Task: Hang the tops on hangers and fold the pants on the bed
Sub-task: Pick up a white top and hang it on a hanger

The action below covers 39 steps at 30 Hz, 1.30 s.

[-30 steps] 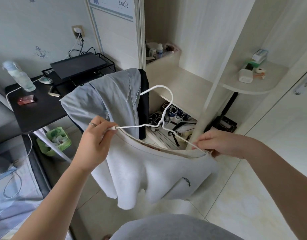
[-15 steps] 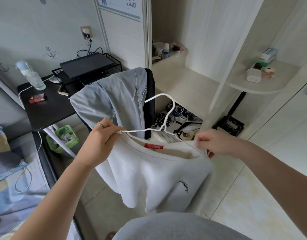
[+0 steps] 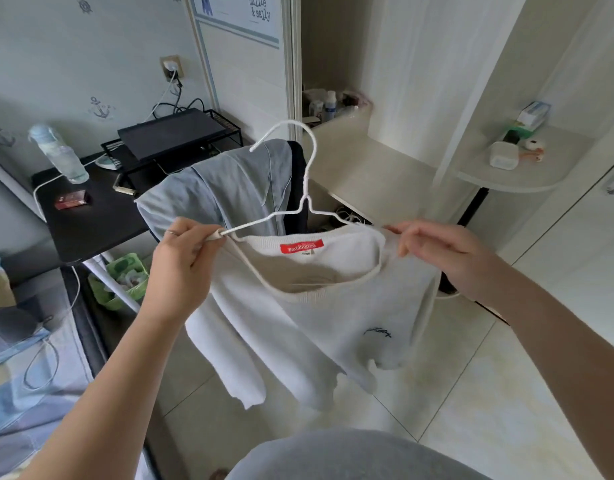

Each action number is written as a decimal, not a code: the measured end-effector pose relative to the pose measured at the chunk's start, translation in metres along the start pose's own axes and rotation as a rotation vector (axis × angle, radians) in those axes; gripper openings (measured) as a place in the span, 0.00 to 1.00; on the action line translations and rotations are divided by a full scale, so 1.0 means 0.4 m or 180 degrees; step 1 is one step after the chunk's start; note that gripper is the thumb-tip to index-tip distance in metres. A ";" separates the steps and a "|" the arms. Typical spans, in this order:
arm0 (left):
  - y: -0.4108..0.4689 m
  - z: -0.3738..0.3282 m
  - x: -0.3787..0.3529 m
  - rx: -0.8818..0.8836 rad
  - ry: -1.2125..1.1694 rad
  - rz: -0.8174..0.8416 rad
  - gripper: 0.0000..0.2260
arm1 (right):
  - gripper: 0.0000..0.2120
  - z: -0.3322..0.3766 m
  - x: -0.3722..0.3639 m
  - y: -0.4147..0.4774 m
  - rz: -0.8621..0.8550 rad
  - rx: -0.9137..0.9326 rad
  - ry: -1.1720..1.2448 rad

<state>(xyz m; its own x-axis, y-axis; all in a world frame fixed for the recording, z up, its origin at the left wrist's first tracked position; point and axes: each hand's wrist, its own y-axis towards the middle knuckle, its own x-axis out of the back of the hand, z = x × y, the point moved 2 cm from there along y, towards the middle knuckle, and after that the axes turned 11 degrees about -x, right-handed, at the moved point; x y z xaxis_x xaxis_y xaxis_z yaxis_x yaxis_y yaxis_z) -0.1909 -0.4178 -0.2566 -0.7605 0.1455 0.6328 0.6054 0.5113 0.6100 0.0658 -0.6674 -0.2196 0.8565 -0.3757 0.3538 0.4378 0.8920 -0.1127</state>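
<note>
1. The white sweatshirt (image 3: pixel 298 327) hangs mid-air in the near centre, above the tiled floor (image 3: pixel 489 393), its neckline stretched open with the red label (image 3: pixel 297 247) showing.
2. A grey garment (image 3: pixel 222 192) is draped just beyond it over what seems a chair back, by the black desk (image 3: pixel 91 223) on the left.
3. The white wire hanger (image 3: pixel 300 188) stands hook-up; its left arm is outside the collar, its right arm runs into the neckline.
4. The left hand (image 3: pixel 184 261) is clamped on the hanger's left end together with the collar edge.
5. The right hand (image 3: pixel 440 254) pinches the right shoulder fabric.
6. The step in hand is seating the top; next, probably, the left shoulder must be drawn over the left end.
</note>
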 end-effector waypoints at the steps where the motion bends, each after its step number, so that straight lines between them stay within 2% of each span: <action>1: 0.005 -0.009 0.004 -0.0040 -0.0038 -0.0061 0.07 | 0.06 -0.009 0.006 0.006 -0.0107 0.0015 -0.0018; 4: 0.023 -0.032 0.007 -0.0177 -0.0188 -0.0138 0.07 | 0.06 -0.037 0.007 0.019 -0.0059 -0.0108 -0.0590; 6: 0.033 -0.045 0.004 -0.0184 -0.0353 -0.0094 0.06 | 0.16 -0.044 0.005 0.017 -0.0087 -0.0133 -0.0883; 10: 0.047 -0.020 0.010 0.0082 -0.0544 0.0338 0.06 | 0.21 -0.037 0.013 0.008 -0.0764 0.0164 -0.0546; 13: 0.030 0.020 0.017 0.0361 -0.0529 0.0773 0.04 | 0.19 -0.045 0.035 0.004 -0.0909 0.0204 -0.0349; 15: 0.016 0.036 0.020 0.0334 -0.0372 0.0727 0.07 | 0.19 -0.044 0.044 -0.004 -0.0902 0.0192 -0.0259; 18: 0.010 0.052 0.011 0.0322 -0.0053 0.0823 0.08 | 0.24 -0.044 0.049 -0.014 -0.0882 0.0166 -0.0110; 20: 0.011 0.059 0.004 0.0322 0.0128 0.0851 0.05 | 0.26 -0.046 0.050 -0.018 -0.0804 0.0113 -0.0036; 24: 0.026 0.051 0.039 -0.0045 0.0355 0.0520 0.06 | 0.40 -0.057 0.060 -0.026 -0.0590 0.0032 -0.0025; 27: 0.030 0.050 0.078 -0.0184 0.0242 0.0258 0.11 | 0.44 -0.070 0.079 -0.035 -0.0639 -0.0058 0.0044; 30: 0.028 0.037 0.081 -0.0134 0.0067 0.0090 0.12 | 0.40 -0.061 0.078 -0.053 -0.0823 0.0005 0.0221; 32: 0.031 0.029 0.073 0.0012 -0.0234 0.0157 0.14 | 0.37 -0.054 0.072 -0.062 -0.0866 0.0074 0.0321; 34: 0.032 0.017 0.061 0.0097 -0.0679 0.0338 0.12 | 0.37 -0.050 0.070 -0.067 -0.0864 0.0118 0.0347; 35: 0.031 0.008 0.053 0.0113 -0.0888 0.0426 0.09 | 0.38 -0.049 0.069 -0.067 -0.0855 0.0116 0.0351; 39: 0.024 -0.021 0.018 0.0088 -0.1228 0.0595 0.12 | 0.45 -0.061 0.060 -0.059 -0.0790 0.0068 0.0232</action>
<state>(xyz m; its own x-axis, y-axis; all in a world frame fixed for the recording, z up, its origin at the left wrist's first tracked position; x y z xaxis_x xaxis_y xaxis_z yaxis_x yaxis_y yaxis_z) -0.1886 -0.4190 -0.2420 -0.6736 0.5414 0.5032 0.7386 0.4678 0.4854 0.0826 -0.7037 -0.2310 0.7414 -0.6001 0.3004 0.6318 0.7751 -0.0108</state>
